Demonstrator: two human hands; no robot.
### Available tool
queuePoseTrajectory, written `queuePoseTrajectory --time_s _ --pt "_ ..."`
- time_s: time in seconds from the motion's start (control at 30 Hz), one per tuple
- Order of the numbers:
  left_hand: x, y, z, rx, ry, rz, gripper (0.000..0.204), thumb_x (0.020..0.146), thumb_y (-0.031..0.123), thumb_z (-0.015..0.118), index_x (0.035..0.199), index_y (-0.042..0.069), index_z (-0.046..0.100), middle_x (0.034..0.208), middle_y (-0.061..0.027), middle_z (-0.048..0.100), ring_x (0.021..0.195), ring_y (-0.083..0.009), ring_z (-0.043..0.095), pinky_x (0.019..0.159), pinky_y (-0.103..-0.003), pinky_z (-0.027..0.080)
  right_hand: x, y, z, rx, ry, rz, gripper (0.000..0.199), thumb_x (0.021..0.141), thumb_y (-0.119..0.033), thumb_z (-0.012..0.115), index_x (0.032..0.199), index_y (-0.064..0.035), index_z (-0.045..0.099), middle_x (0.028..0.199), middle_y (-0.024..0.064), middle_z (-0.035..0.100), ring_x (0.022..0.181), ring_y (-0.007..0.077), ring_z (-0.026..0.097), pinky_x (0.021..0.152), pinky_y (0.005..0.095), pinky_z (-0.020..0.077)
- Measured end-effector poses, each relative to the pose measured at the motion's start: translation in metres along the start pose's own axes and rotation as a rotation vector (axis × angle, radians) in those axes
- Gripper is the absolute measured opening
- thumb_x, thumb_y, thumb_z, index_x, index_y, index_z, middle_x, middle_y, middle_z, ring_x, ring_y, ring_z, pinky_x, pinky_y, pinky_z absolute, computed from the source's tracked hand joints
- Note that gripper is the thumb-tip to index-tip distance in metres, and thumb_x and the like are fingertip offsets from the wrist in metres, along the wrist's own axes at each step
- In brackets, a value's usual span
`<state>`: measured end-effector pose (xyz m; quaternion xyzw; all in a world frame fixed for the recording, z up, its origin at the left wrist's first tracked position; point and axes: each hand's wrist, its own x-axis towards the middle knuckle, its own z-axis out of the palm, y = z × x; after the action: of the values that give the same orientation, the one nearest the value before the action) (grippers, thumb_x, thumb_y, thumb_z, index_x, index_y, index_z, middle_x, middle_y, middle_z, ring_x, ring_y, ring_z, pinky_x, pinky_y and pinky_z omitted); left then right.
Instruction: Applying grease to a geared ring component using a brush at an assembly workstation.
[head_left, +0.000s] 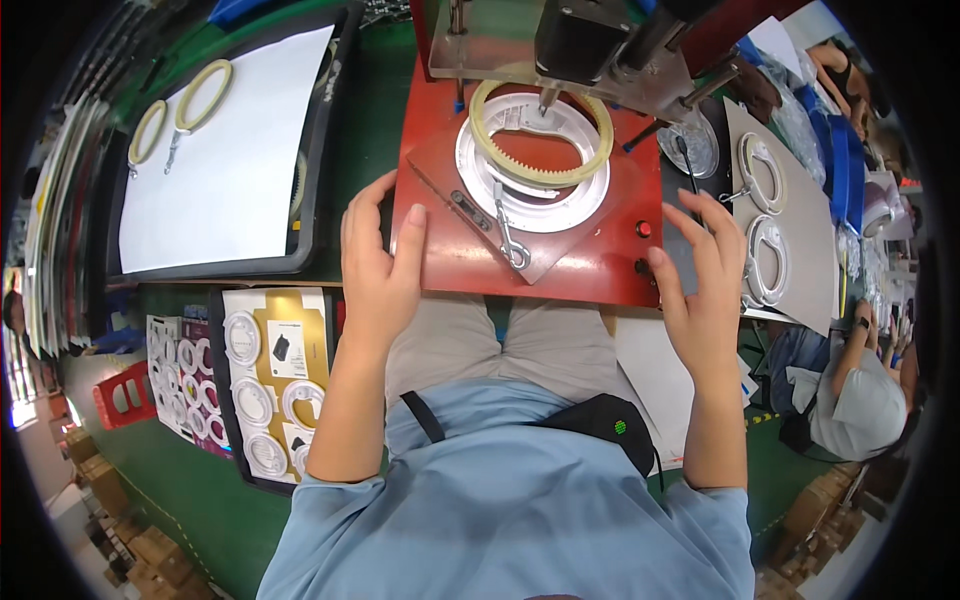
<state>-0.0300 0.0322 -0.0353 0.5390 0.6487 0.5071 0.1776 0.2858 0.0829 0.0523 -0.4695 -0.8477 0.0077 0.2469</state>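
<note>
My left hand (380, 265) rests at the left edge of a red metal press base (455, 272), fingers and thumb apart, holding nothing. On the other side, my right hand (705, 268) hovers by the right edge with spread fingers. A red push button (644, 229) sits on the base close to it. Between the hands a white plastic ring (575, 208) lies on the base. Over it is a cream ring with inner teeth (545, 180), and a metal swivel hook (513, 248) hangs toward me. The press's metal rod (548, 98) stands above the rings.
A black tray at left holds a white sheet (225, 190) with two cream rings (205, 95). Below it, another tray carries several white rings (243, 338). At right, a grey board (800, 230) bears two assembled rings (768, 260). Other people sit farther right.
</note>
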Motion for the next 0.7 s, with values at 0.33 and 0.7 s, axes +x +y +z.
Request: queuePoseTrajectory --time_s 0.33,0.7 --pt "0.025 0.073 -0.011 0.123 0.012 0.442 0.025 0.083 0.002 0.078 0.107 0.003 0.073 0.108 -0.0129 0.067 0.104 -0.0324 0.062 0.090 -0.041 0.050 0.045 -0.018 0.021 0.307 0.182 -0.173 0.027 0.089 -0.004 0.073 0.116 -0.0043 0.072 0.117 0.0121 0.070 0.113 0.0337 0.065 0.097 0.0424 0.0506" --pt "0.046 0.092 0.019 0.403 -0.223 0.693 0.018 0.080 0.006 0.081 0.095 0.006 0.071 0.105 -0.0092 0.061 0.102 -0.0308 0.057 0.088 -0.040 0.048 0.063 -0.010 0.043 0.302 0.050 -0.301 0.025 0.086 -0.003 0.074 0.111 -0.0060 0.073 0.120 0.0091 0.069 0.124 0.0321 0.060 0.107 0.0441 0.0449"
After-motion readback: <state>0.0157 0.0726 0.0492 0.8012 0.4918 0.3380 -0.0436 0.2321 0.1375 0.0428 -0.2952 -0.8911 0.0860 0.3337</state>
